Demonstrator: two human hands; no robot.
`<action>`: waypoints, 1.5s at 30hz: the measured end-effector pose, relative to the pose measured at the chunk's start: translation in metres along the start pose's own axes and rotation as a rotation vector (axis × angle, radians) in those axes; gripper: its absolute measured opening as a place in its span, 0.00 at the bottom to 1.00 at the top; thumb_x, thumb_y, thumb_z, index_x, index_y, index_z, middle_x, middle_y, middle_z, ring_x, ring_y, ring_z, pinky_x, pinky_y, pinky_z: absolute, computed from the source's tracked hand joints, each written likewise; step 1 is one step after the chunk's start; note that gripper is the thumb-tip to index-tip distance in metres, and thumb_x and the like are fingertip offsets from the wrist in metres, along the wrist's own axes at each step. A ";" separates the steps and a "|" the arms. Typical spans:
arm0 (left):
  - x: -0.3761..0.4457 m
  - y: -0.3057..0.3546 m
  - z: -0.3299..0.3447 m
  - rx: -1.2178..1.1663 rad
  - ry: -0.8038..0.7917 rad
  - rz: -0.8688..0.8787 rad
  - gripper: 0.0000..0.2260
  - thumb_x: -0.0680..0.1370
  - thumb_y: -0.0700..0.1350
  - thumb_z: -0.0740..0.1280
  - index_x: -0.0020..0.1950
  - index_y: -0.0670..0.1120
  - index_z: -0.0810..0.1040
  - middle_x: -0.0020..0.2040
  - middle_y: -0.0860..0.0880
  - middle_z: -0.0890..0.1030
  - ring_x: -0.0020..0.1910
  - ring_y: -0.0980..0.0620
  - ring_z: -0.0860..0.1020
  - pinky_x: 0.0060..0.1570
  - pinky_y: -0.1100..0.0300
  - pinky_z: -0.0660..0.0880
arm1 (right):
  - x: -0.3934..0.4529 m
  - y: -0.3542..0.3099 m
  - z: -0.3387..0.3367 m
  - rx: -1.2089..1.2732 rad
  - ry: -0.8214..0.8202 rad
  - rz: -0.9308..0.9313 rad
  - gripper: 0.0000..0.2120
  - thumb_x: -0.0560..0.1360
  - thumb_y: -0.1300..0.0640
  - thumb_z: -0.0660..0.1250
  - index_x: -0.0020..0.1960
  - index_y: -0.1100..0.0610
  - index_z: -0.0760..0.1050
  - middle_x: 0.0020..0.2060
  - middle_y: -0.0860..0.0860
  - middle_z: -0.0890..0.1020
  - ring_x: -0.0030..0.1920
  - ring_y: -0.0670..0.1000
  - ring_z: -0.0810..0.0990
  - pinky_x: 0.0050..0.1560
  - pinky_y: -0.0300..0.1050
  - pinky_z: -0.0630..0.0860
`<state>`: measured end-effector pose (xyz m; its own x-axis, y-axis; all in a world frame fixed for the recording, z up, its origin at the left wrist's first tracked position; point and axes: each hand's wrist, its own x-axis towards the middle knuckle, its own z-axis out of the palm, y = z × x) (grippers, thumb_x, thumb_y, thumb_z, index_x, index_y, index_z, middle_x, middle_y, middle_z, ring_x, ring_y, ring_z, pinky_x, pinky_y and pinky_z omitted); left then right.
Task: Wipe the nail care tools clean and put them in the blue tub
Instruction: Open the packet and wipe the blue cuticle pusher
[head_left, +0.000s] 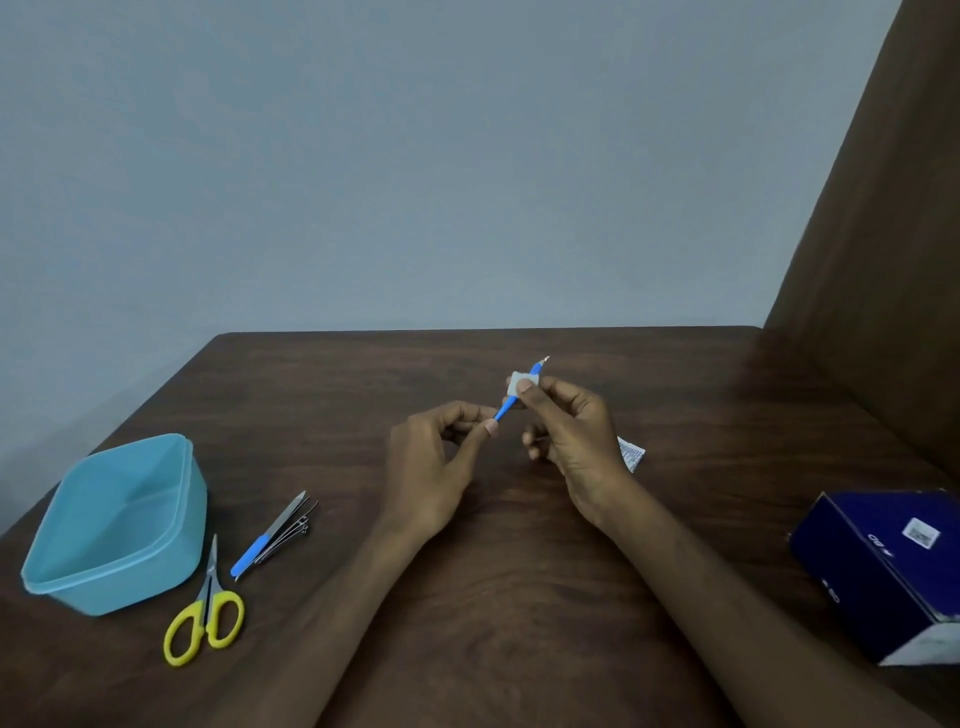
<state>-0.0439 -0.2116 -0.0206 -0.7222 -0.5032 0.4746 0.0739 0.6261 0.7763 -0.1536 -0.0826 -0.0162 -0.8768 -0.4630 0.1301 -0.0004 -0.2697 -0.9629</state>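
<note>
My left hand pinches the lower end of a thin blue-handled nail tool above the middle of the table. My right hand pinches a small white wipe around the tool's upper part; the metal tip sticks out beyond it. The light blue tub stands at the left and looks empty. Beside it lie yellow-handled scissors, a blue-handled nail file and a metal nail clipper.
The dark wooden table ends at a grey wall. A dark blue box sits at the right edge. A torn white sachet lies just behind my right wrist. A brown panel rises at the far right.
</note>
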 end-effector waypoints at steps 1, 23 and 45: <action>0.001 -0.002 0.000 -0.009 -0.013 -0.014 0.04 0.80 0.45 0.76 0.51 0.53 0.90 0.40 0.60 0.86 0.40 0.61 0.83 0.35 0.73 0.72 | 0.000 -0.001 -0.001 0.009 0.010 -0.007 0.04 0.81 0.57 0.73 0.54 0.55 0.86 0.46 0.52 0.89 0.27 0.48 0.73 0.28 0.41 0.69; 0.004 -0.006 0.000 -0.067 -0.072 -0.057 0.03 0.81 0.46 0.75 0.50 0.52 0.89 0.39 0.56 0.87 0.38 0.59 0.83 0.35 0.70 0.73 | 0.000 -0.006 -0.008 -0.062 0.062 -0.082 0.03 0.80 0.56 0.75 0.50 0.55 0.86 0.43 0.53 0.89 0.26 0.47 0.72 0.26 0.39 0.66; 0.005 -0.007 -0.001 -0.070 -0.127 -0.038 0.06 0.82 0.45 0.73 0.47 0.53 0.88 0.39 0.59 0.87 0.34 0.62 0.78 0.34 0.69 0.71 | -0.003 -0.013 -0.010 0.126 0.132 -0.032 0.04 0.80 0.60 0.72 0.50 0.55 0.87 0.42 0.49 0.86 0.25 0.45 0.73 0.25 0.38 0.63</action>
<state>-0.0474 -0.2191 -0.0235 -0.8065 -0.4433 0.3912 0.0892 0.5629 0.8217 -0.1553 -0.0695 -0.0059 -0.9329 -0.3396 0.1194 0.0241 -0.3899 -0.9205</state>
